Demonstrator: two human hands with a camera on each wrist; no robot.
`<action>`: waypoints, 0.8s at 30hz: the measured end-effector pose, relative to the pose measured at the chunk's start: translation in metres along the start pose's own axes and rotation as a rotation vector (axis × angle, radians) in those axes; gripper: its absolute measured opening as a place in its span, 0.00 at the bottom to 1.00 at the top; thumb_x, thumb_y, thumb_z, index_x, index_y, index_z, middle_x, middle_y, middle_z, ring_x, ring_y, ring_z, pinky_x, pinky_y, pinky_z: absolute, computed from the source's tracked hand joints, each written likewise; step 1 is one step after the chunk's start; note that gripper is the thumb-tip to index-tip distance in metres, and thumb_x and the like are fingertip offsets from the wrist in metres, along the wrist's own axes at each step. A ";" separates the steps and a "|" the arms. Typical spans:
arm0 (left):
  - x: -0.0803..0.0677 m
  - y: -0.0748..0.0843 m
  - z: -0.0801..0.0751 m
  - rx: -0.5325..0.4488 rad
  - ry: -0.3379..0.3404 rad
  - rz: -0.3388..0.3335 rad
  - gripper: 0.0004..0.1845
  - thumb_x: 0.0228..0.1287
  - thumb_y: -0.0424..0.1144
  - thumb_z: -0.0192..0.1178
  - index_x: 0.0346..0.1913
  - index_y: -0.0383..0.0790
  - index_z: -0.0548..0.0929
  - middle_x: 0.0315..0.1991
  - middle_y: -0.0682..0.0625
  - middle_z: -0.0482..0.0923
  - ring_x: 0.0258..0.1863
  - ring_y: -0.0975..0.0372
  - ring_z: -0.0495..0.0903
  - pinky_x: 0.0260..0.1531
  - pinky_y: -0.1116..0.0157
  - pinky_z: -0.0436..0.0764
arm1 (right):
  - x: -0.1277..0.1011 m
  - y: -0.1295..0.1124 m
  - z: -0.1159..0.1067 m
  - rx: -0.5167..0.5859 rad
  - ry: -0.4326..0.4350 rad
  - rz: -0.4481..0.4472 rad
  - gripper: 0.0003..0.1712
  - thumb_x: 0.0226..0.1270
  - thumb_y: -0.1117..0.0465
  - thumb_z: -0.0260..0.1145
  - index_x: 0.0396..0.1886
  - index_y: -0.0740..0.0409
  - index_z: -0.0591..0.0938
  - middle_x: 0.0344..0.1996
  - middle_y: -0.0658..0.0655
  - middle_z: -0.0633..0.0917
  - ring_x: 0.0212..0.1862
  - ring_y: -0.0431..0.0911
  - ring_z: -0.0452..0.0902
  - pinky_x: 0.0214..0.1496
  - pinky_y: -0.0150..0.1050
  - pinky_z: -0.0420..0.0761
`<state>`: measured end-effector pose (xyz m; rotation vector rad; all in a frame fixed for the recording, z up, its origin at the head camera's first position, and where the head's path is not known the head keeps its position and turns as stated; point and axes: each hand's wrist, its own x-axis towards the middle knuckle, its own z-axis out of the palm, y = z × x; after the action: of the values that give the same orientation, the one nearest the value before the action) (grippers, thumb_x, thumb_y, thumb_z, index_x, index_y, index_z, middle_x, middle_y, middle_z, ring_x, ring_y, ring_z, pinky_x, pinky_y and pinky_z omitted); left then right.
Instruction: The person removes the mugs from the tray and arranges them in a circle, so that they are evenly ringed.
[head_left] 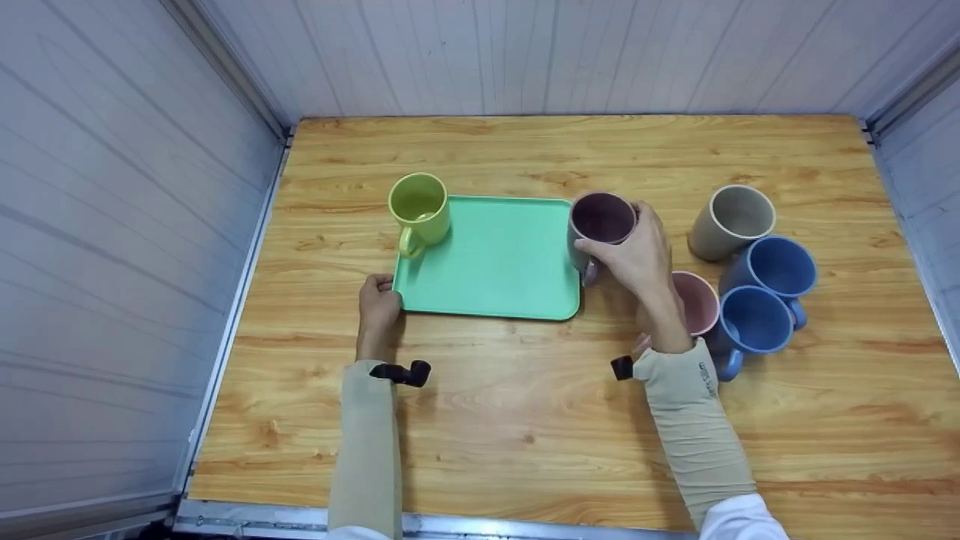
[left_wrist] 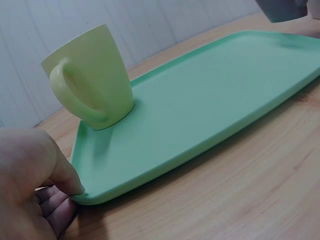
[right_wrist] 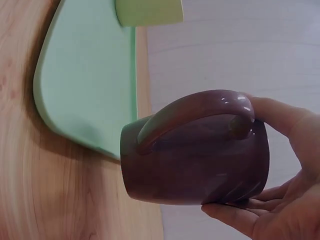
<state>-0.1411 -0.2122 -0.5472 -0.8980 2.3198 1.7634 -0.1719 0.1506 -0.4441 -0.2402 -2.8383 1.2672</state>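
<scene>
A green tray [head_left: 502, 262] lies mid-table, with a yellow-green mug [head_left: 419, 209] standing on its far left corner. My left hand [head_left: 379, 301] pinches the tray's near left corner [left_wrist: 87, 192], thumb on the rim, fingers curled beneath. My right hand [head_left: 634, 251] grips a dark purple mug [head_left: 600, 225] by its body, held above the table at the tray's far right edge. In the right wrist view the purple mug [right_wrist: 195, 150] is off the surface, its handle facing the camera, with the tray [right_wrist: 85, 80] behind it.
To the right stand a beige mug [head_left: 731, 221], two blue mugs [head_left: 776, 268] [head_left: 754, 322] and a pink mug [head_left: 697, 302] partly hidden by my right forearm. Grey panel walls enclose the wooden table [head_left: 525, 420] on three sides.
</scene>
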 end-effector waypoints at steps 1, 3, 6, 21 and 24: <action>0.000 0.000 0.000 0.002 -0.001 -0.004 0.26 0.54 0.20 0.36 0.57 0.28 0.69 0.53 0.37 0.69 0.52 0.52 0.69 0.55 0.61 0.71 | 0.000 0.001 -0.001 -0.008 -0.001 0.006 0.58 0.39 0.39 0.78 0.67 0.62 0.64 0.61 0.63 0.72 0.63 0.56 0.67 0.66 0.51 0.65; 0.001 0.000 0.000 0.008 -0.001 -0.007 0.26 0.54 0.20 0.36 0.57 0.28 0.69 0.53 0.37 0.69 0.52 0.52 0.69 0.55 0.61 0.70 | 0.000 0.004 -0.002 -0.024 0.003 0.012 0.58 0.39 0.39 0.77 0.66 0.63 0.64 0.61 0.64 0.72 0.63 0.56 0.67 0.66 0.51 0.65; 0.002 0.000 0.000 0.011 0.001 -0.014 0.26 0.55 0.21 0.36 0.58 0.28 0.68 0.54 0.37 0.69 0.53 0.52 0.69 0.55 0.61 0.70 | 0.000 0.007 -0.004 -0.027 0.009 0.017 0.57 0.40 0.40 0.77 0.66 0.64 0.64 0.60 0.64 0.72 0.63 0.57 0.66 0.66 0.51 0.65; 0.000 0.000 -0.001 0.016 -0.009 0.016 0.26 0.54 0.21 0.36 0.58 0.27 0.68 0.53 0.37 0.69 0.52 0.52 0.69 0.53 0.61 0.71 | -0.001 0.022 -0.006 -0.061 0.057 0.025 0.54 0.40 0.41 0.77 0.62 0.67 0.66 0.57 0.67 0.74 0.60 0.58 0.69 0.63 0.51 0.67; -0.002 0.000 -0.001 0.010 -0.015 0.024 0.26 0.55 0.21 0.35 0.58 0.27 0.68 0.54 0.36 0.69 0.53 0.52 0.69 0.53 0.62 0.70 | -0.002 0.024 -0.005 -0.068 0.064 0.015 0.54 0.40 0.41 0.77 0.62 0.66 0.67 0.56 0.66 0.75 0.59 0.58 0.70 0.62 0.51 0.67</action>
<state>-0.1393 -0.2126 -0.5460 -0.8567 2.3376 1.7601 -0.1660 0.1703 -0.4585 -0.2989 -2.8343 1.1448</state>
